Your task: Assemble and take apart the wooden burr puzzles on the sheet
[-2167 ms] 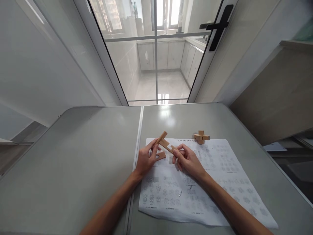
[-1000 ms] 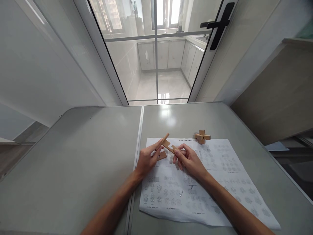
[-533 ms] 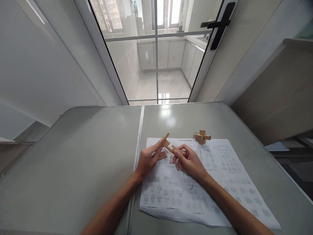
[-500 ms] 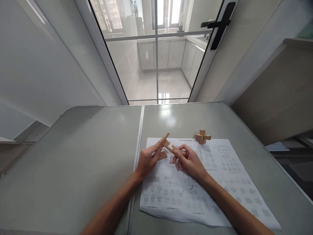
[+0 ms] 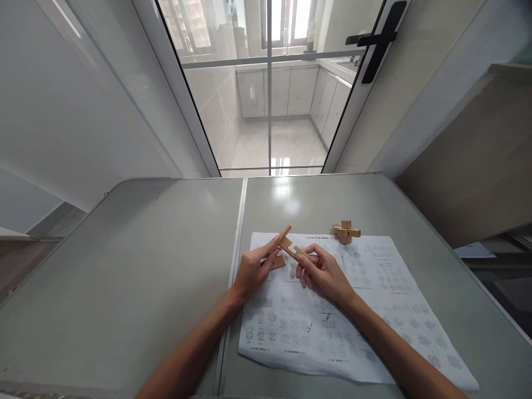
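Note:
My left hand is closed on a slim wooden puzzle piece that slants up past its fingertips. Gripped in my right hand is a notched wooden puzzle piece, its cut-out facing up and its far end meeting the piece in my left fingers. Whether the two are interlocked I cannot tell. Another flat wooden piece shows below my left fingers, partly covered by them. Under both hands lies a printed instruction sheet with rows of small diagrams.
An assembled wooden cross-shaped puzzle stands at the sheet's far edge. The grey table has a metal seam running left of the sheet. Beyond its far edge is a glass door with a black handle.
The whole view has shifted slightly. Both hands keep nearly the same pose, with the wooden pieces still held together between them.

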### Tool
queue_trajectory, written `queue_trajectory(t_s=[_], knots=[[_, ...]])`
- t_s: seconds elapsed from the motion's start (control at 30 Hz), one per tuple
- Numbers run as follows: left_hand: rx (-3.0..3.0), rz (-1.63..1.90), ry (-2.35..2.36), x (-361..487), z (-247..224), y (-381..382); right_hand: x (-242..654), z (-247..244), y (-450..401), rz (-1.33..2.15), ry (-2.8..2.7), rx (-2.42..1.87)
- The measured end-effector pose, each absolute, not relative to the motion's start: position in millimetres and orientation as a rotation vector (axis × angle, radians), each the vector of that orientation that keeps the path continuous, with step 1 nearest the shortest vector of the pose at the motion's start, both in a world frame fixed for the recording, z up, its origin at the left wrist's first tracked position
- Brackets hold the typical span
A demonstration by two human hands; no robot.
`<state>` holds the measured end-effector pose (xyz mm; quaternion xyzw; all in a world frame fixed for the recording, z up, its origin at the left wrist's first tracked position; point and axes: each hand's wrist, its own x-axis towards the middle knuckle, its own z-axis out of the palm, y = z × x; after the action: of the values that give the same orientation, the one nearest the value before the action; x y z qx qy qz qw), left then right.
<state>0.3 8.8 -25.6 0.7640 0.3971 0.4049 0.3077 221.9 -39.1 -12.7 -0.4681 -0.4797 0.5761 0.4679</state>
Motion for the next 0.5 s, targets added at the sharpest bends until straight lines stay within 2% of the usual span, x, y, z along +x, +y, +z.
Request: queue_trajectory(t_s=[0.5], knots=[[1.957, 1.068, 1.026, 0.8, -19.4, 9.2, 223.5, -14.9, -39.4, 1.414, -1.207, -1.119]])
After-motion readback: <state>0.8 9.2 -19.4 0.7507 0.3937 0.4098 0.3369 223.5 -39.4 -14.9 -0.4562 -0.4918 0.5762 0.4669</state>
